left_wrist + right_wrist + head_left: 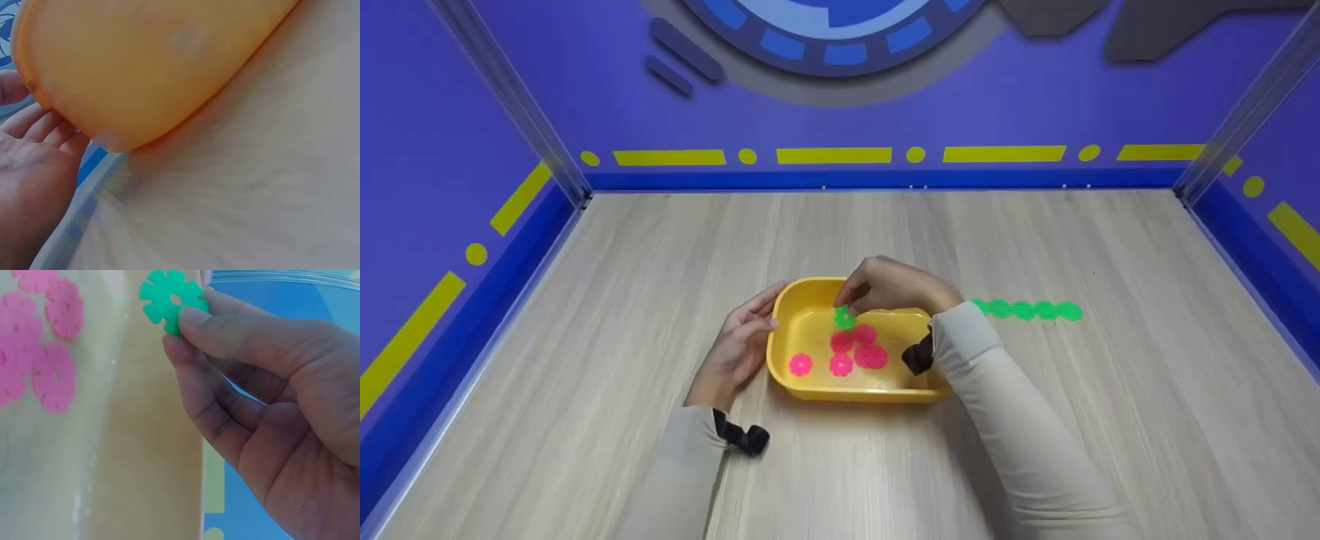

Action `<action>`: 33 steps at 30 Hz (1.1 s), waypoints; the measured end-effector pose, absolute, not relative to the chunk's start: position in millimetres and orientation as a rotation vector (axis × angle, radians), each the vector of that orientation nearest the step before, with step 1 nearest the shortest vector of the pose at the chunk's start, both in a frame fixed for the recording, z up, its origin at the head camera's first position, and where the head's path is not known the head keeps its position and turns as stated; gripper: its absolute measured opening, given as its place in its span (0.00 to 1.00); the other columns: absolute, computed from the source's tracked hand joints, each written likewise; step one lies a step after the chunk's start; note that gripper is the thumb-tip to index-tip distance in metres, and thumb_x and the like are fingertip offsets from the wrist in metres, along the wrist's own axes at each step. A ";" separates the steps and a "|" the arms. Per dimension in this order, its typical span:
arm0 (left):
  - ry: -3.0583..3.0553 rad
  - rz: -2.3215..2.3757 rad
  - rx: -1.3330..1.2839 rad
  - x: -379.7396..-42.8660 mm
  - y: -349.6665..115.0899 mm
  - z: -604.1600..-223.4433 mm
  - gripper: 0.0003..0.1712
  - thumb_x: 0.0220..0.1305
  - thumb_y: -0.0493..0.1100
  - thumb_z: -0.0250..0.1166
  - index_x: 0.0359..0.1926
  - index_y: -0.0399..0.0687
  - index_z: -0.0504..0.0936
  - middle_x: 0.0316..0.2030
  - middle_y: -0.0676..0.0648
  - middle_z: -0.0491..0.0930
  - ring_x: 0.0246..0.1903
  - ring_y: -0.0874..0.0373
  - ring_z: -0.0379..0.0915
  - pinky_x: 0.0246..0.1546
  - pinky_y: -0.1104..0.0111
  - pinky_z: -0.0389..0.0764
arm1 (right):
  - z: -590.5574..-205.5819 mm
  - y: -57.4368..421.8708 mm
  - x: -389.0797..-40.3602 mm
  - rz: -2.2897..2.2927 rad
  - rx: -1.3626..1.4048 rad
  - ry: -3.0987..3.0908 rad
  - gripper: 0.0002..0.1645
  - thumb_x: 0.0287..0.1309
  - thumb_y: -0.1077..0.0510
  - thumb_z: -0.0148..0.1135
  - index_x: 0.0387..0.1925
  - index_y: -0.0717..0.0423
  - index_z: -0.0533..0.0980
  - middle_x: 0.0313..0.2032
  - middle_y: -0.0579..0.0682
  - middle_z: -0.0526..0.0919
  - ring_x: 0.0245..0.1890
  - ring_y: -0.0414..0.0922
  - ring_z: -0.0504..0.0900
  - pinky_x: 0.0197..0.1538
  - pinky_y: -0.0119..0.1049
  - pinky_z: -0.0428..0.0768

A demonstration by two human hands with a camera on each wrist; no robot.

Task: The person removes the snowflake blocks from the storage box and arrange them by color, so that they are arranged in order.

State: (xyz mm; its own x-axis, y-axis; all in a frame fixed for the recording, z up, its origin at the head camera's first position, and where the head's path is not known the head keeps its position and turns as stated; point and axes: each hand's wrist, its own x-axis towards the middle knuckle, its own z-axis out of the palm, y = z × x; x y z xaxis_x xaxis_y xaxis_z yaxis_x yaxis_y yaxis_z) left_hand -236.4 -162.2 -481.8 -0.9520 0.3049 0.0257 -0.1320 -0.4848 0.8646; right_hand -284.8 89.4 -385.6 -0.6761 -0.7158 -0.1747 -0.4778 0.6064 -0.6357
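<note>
My right hand point(896, 283) is over the far side of a yellow plastic tub point(810, 391). Between thumb and fingertips it pinches a green flower-shaped notched disc point(171, 295), with a small slot at its centre. Several pink discs point(841, 365) of the same kind lie on the tub's floor, most of them bunched near the middle. At the tub's left end, my left hand point(739, 341) grips the rim, thumb on top and fingers along the outside wall. In the left wrist view, the fingers point(42, 126) press against the tub's outer side.
To the right of the tub, a row of overlapping green discs point(1039, 310) lies on the wood-grain table point(1110, 405), its left end partly hidden behind the right arm. Blue-purple panels point(840, 120) with yellow marks wall in the table at the back and both sides.
</note>
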 end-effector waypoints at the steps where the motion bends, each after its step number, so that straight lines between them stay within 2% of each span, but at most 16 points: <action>1: 1.430 2.493 0.260 -236.1 -162.3 -481.7 0.38 0.57 0.24 0.49 0.71 0.29 0.54 0.71 0.35 0.57 0.66 0.53 0.62 0.67 0.66 0.66 | -384.0 91.2 -284.6 -0.785 -0.947 2.426 0.13 0.56 0.63 0.66 0.44 0.57 0.84 0.39 0.52 0.88 0.38 0.43 0.84 0.48 0.33 0.84; 7: 1.430 2.507 0.241 -235.0 -162.0 -481.2 0.37 0.58 0.24 0.49 0.70 0.29 0.55 0.70 0.35 0.58 0.65 0.53 0.63 0.68 0.65 0.64 | -376.4 102.3 -282.8 -0.790 -0.919 2.460 0.13 0.57 0.62 0.65 0.45 0.56 0.84 0.40 0.52 0.88 0.39 0.43 0.85 0.49 0.35 0.84; 18: 1.435 2.509 0.207 -235.6 -161.6 -480.6 0.37 0.57 0.23 0.49 0.70 0.30 0.56 0.71 0.36 0.57 0.67 0.50 0.60 0.69 0.63 0.62 | -367.4 123.9 -280.9 -0.762 -0.857 2.518 0.15 0.57 0.62 0.64 0.47 0.54 0.84 0.43 0.50 0.87 0.41 0.44 0.84 0.50 0.37 0.84; 33: 1.389 2.516 0.239 -235.0 -161.8 -480.2 0.36 0.60 0.22 0.46 0.70 0.29 0.55 0.70 0.36 0.59 0.65 0.53 0.64 0.68 0.64 0.64 | -361.5 170.1 -277.8 -0.820 -0.876 2.580 0.13 0.58 0.63 0.63 0.45 0.53 0.85 0.42 0.51 0.87 0.39 0.46 0.83 0.48 0.42 0.84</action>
State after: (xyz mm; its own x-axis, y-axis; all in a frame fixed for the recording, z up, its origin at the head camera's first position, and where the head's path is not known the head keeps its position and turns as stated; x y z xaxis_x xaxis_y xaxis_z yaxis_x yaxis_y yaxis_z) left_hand -235.0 -161.8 -480.2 -0.9536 0.3005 0.0197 -0.1434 -0.5106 0.8478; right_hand -277.8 170.1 -361.5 -0.7712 -0.6301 -0.0909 -0.4620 0.6521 -0.6011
